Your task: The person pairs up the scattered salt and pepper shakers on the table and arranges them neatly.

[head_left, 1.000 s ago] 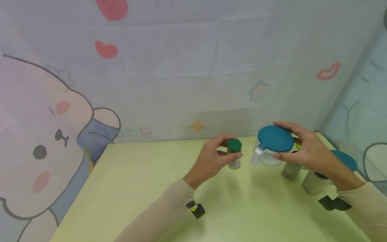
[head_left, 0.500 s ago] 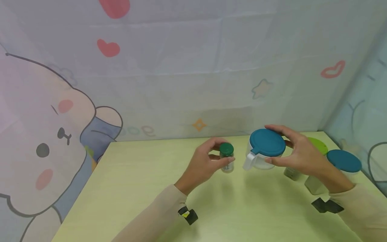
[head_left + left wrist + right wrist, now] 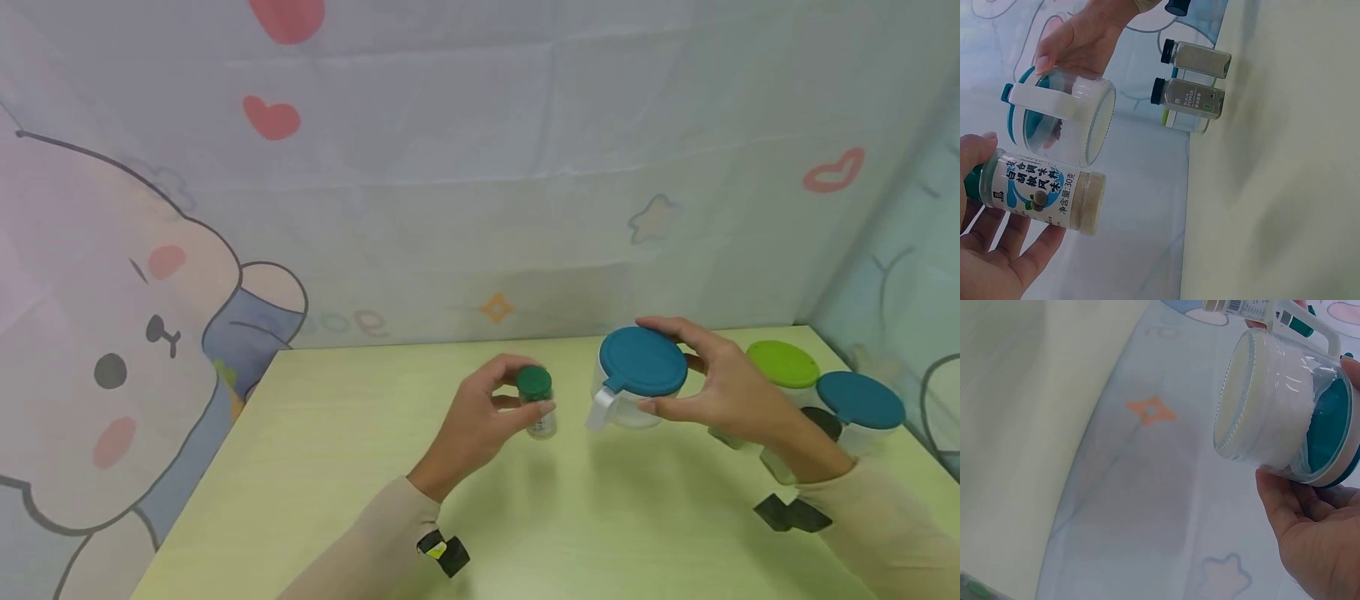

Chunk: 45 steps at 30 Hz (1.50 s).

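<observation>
My left hand (image 3: 480, 408) grips a small seasoning bottle (image 3: 535, 383) with a green cap, thumb on one side and fingers on the other. In the left wrist view the bottle (image 3: 1041, 190) shows a printed label and pale powder at its base end. Beside it, my right hand (image 3: 720, 383) holds a clear seasoning jar (image 3: 643, 362) by its sides, under the blue lid. The jar's white handle (image 3: 601, 408) points toward the bottle. White contents show through the jar's wall (image 3: 1272, 400) in the right wrist view. Both containers are held above the table, a small gap between them.
At the table's right end stand a lime-lidded jar (image 3: 782, 364), another blue-lidded jar (image 3: 859, 400) and two black-capped bottles, one a black pepper bottle (image 3: 1192, 99). My right forearm partly covers them. A printed cloth (image 3: 450, 208) hangs behind the pale yellow table (image 3: 337, 433).
Both hands have moved left and a little nearer to me, carrying the seasoning bottle and the jar. More of the lidded containers at the right has come into sight.
</observation>
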Available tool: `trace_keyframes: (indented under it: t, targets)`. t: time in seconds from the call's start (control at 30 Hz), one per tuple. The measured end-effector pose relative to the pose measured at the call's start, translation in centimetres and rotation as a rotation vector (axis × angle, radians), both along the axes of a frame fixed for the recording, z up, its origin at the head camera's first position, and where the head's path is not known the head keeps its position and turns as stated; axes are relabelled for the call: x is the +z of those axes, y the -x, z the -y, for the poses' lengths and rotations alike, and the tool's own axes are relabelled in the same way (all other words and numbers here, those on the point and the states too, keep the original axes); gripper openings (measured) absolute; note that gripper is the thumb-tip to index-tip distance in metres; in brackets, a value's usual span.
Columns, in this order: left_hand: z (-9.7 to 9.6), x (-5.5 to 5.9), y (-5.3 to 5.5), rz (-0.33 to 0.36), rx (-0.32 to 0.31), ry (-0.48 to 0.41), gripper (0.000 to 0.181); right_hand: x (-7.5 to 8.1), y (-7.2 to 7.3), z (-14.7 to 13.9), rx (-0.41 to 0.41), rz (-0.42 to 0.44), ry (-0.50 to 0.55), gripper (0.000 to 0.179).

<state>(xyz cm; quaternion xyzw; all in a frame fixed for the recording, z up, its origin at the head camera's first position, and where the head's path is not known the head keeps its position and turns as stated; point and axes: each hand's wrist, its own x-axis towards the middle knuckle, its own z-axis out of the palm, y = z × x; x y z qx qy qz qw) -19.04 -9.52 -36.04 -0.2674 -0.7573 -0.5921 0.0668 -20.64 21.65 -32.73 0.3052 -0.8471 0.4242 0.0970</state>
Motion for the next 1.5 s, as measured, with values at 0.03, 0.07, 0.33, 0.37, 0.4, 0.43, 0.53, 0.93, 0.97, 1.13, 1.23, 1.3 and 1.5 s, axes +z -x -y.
trace_keyframes:
  t: [0.03,0.07,0.33,0.37,0.4,0.43,0.53,0.93,0.97,1.13,1.23,1.3,1.5]
  targets:
    - [0.2,0.0,-0.1,0.002,0.003,0.000,0.036,-0.1,0.0,0.1,0.005,0.006,0.003,0.085]
    - [0.3,-0.1,-0.2,0.005,0.008,0.000,0.036,-0.2,0.0,0.3,0.006,0.009,0.003,0.084]
    - [1.3,-0.3,-0.9,0.038,0.017,-0.014,0.036,-0.8,0.3,1.3,0.039,0.048,0.006,0.083]
    - [1.4,-0.3,-1.0,0.041,0.019,-0.016,0.036,-0.9,0.3,1.5,0.045,0.046,0.006,0.083]
    - [1.6,-0.3,-1.1,0.044,0.023,-0.018,0.036,-1.0,0.4,1.6,0.053,0.046,0.009,0.083]
    - [1.7,-0.3,-1.2,0.047,0.027,-0.020,0.035,-1.0,0.5,1.8,0.061,0.047,0.011,0.083]
    - [2.1,-0.4,-1.5,0.057,0.032,-0.027,0.034,-1.2,0.6,2.2,0.082,0.055,0.015,0.084]
    - [3.5,-1.1,-2.6,0.090,0.042,-0.016,0.034,-2.5,1.0,3.8,0.141,0.073,0.014,0.085]
    - [3.6,-1.2,-2.6,0.098,0.045,-0.015,0.034,-2.6,1.0,4.0,0.147,0.076,0.015,0.084]
    - [4.2,-1.7,-3.0,0.119,0.059,-0.017,0.034,-3.1,1.0,4.7,0.162,0.091,0.015,0.084]
    - [4.6,-1.8,-3.3,0.121,0.070,-0.016,0.034,-3.3,1.0,5.2,0.174,0.098,0.020,0.084]
    - [4.8,-2.0,-3.4,0.128,0.075,-0.020,0.034,-3.4,1.1,5.5,0.186,0.102,0.024,0.084]
    - [5.5,-2.4,-3.9,0.142,0.089,-0.023,0.035,-3.8,1.3,6.4,0.226,0.120,0.028,0.083]
